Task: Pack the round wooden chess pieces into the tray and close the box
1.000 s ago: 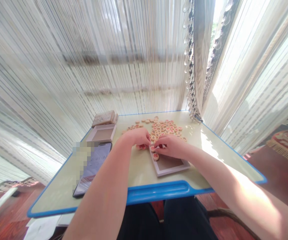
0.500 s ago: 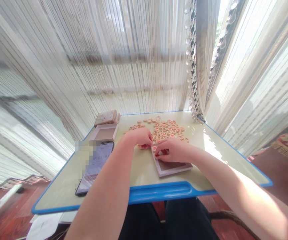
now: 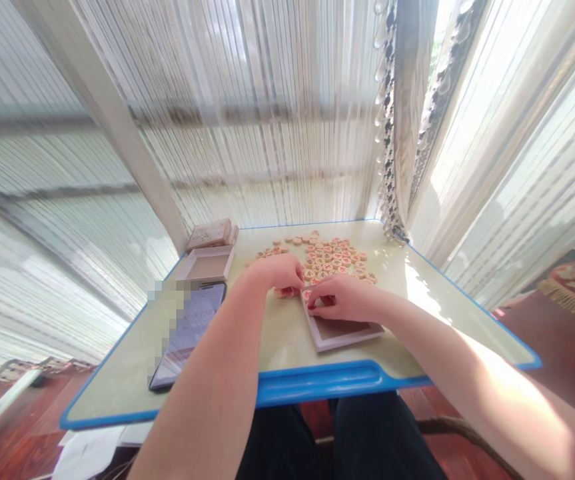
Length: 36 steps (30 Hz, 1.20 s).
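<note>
My left hand (image 3: pixel 278 273) rests curled on the table beside a few red-marked wooden discs (image 3: pixel 285 292), fingers closed over them. My right hand (image 3: pixel 343 298) lies over the far end of a shallow white-rimmed box tray (image 3: pixel 340 339), fingertips pinched on a red-marked disc (image 3: pixel 313 309) inside it. Another disc (image 3: pixel 308 294) sits at the tray's far corner. A pile of round wooden chess pieces (image 3: pixel 334 259) is spread just beyond both hands.
The blue-edged table (image 3: pixel 312 382) also carries a dark phone (image 3: pixel 190 325) at the left, a second empty box tray (image 3: pixel 206 265) and a wooden box (image 3: pixel 211 234) behind it. String curtains hang close behind and to the right. My legs are under the front edge.
The view has shifted slightly. My right hand has slid a little further over the tray, covering the discs that showed at its near side. My left hand has hardly moved.
</note>
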Tool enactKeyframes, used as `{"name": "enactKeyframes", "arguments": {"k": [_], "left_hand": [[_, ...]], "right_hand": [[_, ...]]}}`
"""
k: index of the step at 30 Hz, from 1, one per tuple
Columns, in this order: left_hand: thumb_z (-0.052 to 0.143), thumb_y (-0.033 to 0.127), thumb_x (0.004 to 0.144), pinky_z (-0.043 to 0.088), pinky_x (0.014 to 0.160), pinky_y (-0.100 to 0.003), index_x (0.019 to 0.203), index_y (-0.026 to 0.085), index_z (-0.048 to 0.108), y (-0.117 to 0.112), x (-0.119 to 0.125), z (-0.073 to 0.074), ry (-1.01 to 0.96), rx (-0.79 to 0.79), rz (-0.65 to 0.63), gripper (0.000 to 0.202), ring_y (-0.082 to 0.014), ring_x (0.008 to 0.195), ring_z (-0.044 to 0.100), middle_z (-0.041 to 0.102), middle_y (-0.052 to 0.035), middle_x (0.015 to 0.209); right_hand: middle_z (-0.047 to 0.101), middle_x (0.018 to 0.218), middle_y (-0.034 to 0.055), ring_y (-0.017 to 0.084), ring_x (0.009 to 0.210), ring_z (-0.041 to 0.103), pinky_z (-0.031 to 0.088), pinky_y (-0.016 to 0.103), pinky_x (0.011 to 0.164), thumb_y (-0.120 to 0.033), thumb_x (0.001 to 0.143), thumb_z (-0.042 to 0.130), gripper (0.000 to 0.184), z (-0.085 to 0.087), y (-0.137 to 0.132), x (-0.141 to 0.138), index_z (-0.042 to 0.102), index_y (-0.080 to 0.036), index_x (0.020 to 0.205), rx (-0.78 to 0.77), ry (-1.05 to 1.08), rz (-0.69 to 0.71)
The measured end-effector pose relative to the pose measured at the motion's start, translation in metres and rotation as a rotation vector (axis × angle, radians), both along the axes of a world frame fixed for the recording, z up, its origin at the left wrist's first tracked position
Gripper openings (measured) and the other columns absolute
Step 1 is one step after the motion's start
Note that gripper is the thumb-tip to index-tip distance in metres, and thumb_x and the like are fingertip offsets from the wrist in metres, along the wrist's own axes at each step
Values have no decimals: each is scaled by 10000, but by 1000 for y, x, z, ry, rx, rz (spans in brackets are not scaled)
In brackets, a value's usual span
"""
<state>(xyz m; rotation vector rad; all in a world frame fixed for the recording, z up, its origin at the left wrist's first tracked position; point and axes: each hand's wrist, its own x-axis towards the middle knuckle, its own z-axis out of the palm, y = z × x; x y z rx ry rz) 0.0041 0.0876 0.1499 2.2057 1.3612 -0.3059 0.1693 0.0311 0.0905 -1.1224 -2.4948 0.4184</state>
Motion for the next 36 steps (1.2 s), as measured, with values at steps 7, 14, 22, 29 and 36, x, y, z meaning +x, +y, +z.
{"name": "enactKeyframes", "arguments": {"k": [7, 14, 22, 29, 36], "left_hand": [[577, 250, 641, 411, 522, -198, 800, 172, 642, 1, 0, -2, -14, -6, -2, 189, -125, 587, 575, 652, -13, 659], [577, 257, 639, 432, 565, -206, 777, 177, 643, 6, -2, -6, -33, -28, 4, 172, -120, 573, 568, 642, -1, 620], [573, 235, 657, 439, 560, -201, 752, 176, 646, 2, -2, -2, -29, -17, 25, 133, -111, 559, 567, 647, -3, 637], [577, 219, 654, 437, 553, -203, 745, 178, 655, -1, -2, 1, -47, -8, 24, 127, -120, 573, 569, 642, -5, 622], [553, 197, 659, 413, 514, -210, 725, 166, 651, -3, -1, 1, -46, 17, 13, 123, -121, 553, 551, 612, -4, 576]], "right_hand": [[654, 748, -7, 106, 618, 529, 365, 220, 590, -244, 765, 596, 136, -1, 0, 0, 706, -231, 846, -12, 11, 16], [639, 696, -11, 104, 612, 514, 348, 220, 578, -239, 754, 587, 143, 9, -1, 7, 706, -229, 834, -3, 5, -95], [651, 693, 11, 132, 581, 509, 299, 240, 497, -351, 730, 610, 146, 10, 2, 24, 696, -252, 793, 60, -219, -268], [662, 715, 2, 133, 595, 529, 312, 237, 500, -335, 722, 620, 175, 8, 1, 19, 695, -265, 864, 45, -225, -263], [647, 715, 5, 125, 623, 521, 332, 235, 550, -337, 748, 602, 139, 10, 0, 15, 679, -231, 795, 92, -152, -261]]}}
